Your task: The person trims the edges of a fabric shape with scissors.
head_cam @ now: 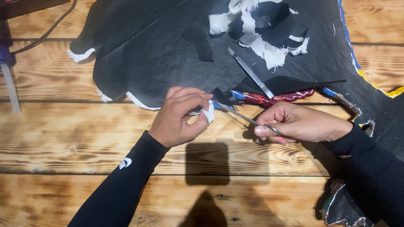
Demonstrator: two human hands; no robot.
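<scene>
Wooden tabletop (75, 143), black backing fabric (160, 59) across top.

L hand (179, 117) centre-left, knuckles up, thumb + fingers pinched shut on small white cloth scrap (208, 112) at fabric edge.

Scissors (244, 119) lie just R of scrap, long axis slanting down-right; tips touch scrap, handle loop in R hand.

R hand (294, 124) side-on, fingers curled, clenched round loop; blades look nearly closed.

Second metal tool (251, 73) lies loose on fabric above, near frayed white strips (261, 44).
</scene>
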